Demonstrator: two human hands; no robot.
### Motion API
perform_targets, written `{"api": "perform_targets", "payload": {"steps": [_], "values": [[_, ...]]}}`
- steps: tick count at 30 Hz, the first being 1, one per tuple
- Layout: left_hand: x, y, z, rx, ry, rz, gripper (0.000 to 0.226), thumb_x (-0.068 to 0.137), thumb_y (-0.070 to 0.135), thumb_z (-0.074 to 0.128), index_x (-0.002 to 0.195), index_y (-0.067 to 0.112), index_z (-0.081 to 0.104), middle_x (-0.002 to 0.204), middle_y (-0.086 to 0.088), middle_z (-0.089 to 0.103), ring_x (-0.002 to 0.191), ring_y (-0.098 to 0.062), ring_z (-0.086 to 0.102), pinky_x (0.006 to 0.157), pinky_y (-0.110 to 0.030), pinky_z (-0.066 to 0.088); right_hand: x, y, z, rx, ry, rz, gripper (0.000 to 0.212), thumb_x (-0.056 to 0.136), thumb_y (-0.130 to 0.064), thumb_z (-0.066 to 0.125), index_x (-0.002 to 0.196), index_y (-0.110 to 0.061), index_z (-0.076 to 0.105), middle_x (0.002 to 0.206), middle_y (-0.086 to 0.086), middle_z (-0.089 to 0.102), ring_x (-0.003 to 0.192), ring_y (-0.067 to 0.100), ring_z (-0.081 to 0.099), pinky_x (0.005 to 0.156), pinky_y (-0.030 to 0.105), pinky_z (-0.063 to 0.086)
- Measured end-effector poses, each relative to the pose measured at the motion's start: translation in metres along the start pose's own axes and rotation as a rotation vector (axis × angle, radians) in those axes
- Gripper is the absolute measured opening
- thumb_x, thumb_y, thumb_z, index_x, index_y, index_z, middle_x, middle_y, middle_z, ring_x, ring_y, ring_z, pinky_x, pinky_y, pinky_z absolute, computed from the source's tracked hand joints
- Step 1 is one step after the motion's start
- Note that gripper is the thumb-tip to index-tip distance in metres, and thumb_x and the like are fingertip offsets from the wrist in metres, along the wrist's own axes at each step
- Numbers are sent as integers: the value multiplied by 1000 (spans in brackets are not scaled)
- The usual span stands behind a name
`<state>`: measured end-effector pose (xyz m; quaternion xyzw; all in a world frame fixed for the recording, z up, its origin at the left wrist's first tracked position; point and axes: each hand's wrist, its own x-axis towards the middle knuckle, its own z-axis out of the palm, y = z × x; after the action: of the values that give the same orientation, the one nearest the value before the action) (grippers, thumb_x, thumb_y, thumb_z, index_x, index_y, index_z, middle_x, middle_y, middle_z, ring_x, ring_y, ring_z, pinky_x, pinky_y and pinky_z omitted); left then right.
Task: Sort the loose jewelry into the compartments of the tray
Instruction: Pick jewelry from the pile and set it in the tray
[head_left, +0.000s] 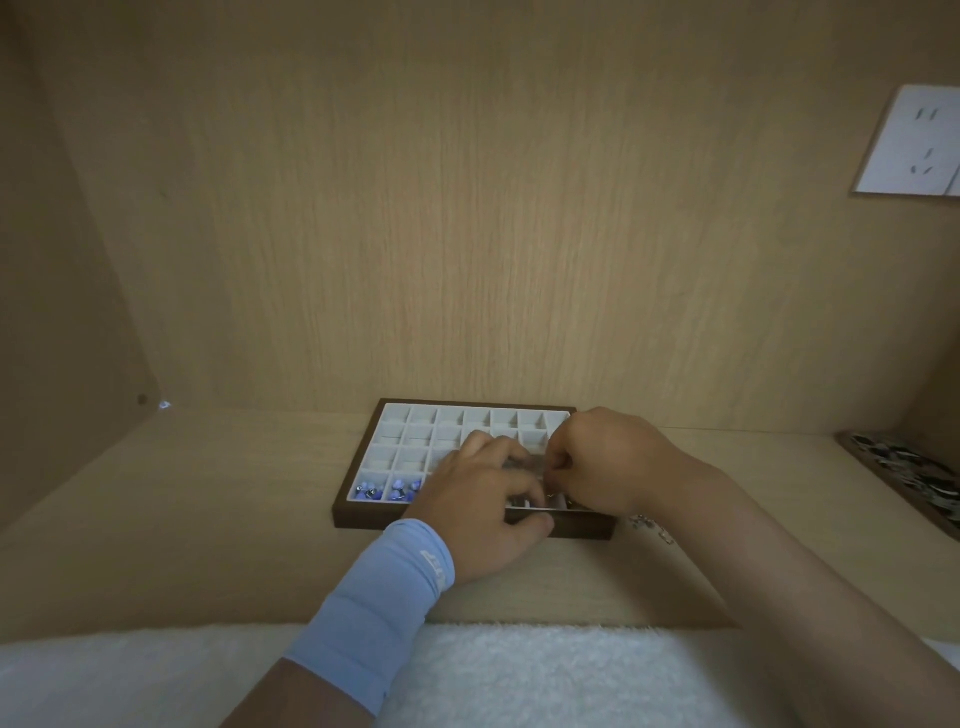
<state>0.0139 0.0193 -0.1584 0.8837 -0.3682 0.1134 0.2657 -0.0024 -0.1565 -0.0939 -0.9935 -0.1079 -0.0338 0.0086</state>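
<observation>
Two hands meet over the near right part of a dark wooden tray with a white grid of small square compartments (358, 470), which lies flat on the pale wood tabletop (208, 519) close to the back wall. The left hand (488, 506), wearing a light blue fabric wrist sleeve (387, 587), curls its fingers around a small clear piece above the tray's front edge. The right hand (597, 460) pinches its fingertips together right against the left hand's fingers; what it grips is too small to make out. Blue and silver beads (387, 491) fill the two front left compartments of the tray. A thin loose chain (649, 525) lies on the tabletop just beside the tray's front right corner. Well to the right of the tray sits a second dark tray of mixed dark and pale pieces (904, 467). A white fluffy towel (545, 675) lies in front of the tray.
</observation>
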Motion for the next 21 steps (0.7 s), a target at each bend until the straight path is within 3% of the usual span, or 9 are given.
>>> {"api": "perform_targets", "payload": {"steps": [5,8,11,17,21], "values": [[-1,-6,-3,-78,83,-27,27,79,54,48,89,34,63,102,19,56,106,-5,44,94,-34,42,1,-7,6,-59,20,-16,24,88,-39,60,84,-21,75,81,-1,69,76,18,60,53,27,34],[-3,-6,-4,-32,55,-33,20,82,48,52,94,36,63,106,19,55,107,-6,43,95,-32,41,0,-7,4,-81,55,11,25,85,-46,65,84,-24,76,79,-4,67,73,15,57,57,27,38],[-5,-5,-3,70,15,-18,28,83,51,49,104,38,63,113,20,51,111,-6,40,97,-28,35,-2,-4,2,-63,90,12,21,83,-45,66,85,-27,77,84,-7,68,79,14,62,60,27,43],[-6,-2,-3,75,13,-18,28,84,49,50,105,38,64,111,20,50,110,-4,38,98,-28,34,-10,-1,8,122,-46,-57,23,90,-32,55,90,-29,78,71,-11,62,73,9,58,68,29,50],[-8,2,-6,71,20,-24,29,85,48,51,110,37,64,112,21,51,110,-3,40,98,-29,37,-19,18,-11,368,77,24,17,92,-31,61,89,-29,77,80,-15,68,76,3,63,75,30,54]]}}
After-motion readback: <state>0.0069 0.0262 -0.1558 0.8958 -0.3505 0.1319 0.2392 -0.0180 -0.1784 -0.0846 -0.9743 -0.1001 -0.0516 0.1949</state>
